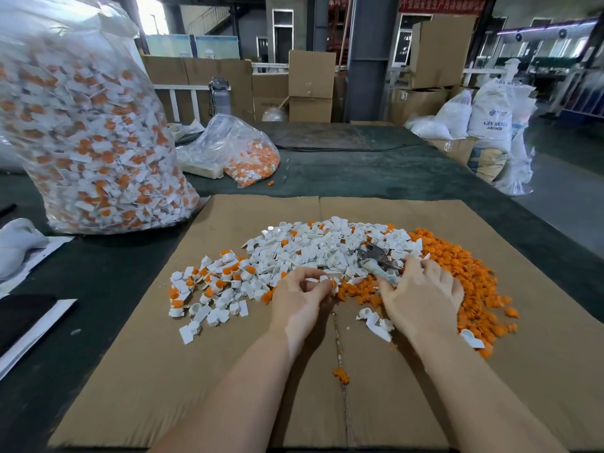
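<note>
A flat cardboard sheet (163, 371) carries a heap of small white plastic parts (313, 246) and, to its right, a heap of orange plastic inserts (464, 273). My left hand (300, 299) pinches a small white part with an orange insert (330, 284) at its fingertips. My right hand (421, 295) lies at the edge of the heaps with its fingers curled round the wrapped handle of metal pliers (376, 259), whose jaws point up and left over the white parts.
A tall clear bag (85, 125) full of white-and-orange parts stands at the left. A smaller clear bag (242, 152) lies behind the cardboard. Loose white parts (376, 322) and an orange piece (341, 376) lie near my wrists. Boxes and sacks stand beyond the table.
</note>
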`<state>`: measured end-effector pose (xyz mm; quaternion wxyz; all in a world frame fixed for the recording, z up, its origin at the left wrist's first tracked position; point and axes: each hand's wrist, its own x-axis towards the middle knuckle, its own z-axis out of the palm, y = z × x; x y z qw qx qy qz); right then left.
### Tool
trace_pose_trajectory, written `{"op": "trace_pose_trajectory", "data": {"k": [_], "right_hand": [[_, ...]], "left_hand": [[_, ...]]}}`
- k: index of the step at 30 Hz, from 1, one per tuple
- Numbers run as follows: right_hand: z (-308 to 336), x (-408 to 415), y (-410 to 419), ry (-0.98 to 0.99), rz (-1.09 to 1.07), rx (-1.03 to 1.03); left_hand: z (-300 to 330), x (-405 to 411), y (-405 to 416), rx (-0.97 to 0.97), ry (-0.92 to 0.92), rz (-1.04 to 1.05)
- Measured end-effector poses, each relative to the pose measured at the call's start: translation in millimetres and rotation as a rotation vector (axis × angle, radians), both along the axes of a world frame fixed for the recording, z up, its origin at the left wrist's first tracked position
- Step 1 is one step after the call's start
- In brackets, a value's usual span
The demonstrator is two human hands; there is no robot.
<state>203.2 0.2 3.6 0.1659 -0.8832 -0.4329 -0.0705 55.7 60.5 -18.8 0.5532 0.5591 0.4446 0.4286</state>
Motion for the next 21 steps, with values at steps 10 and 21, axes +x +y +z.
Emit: {"op": "trace_pose_trajectory", "data": {"k": [10,21], "right_hand": [[7.3,14.8,8.6,-0.014,-0.008,-0.347],[51.2,-14.3,-2.6,0.574,0.387,-0.149]], "left_hand": [[6.2,1.6,1.1,-0.070,-0.043,0.015],[32.1,0.5,14.2,-0.240,-0.249,0.115]]}}
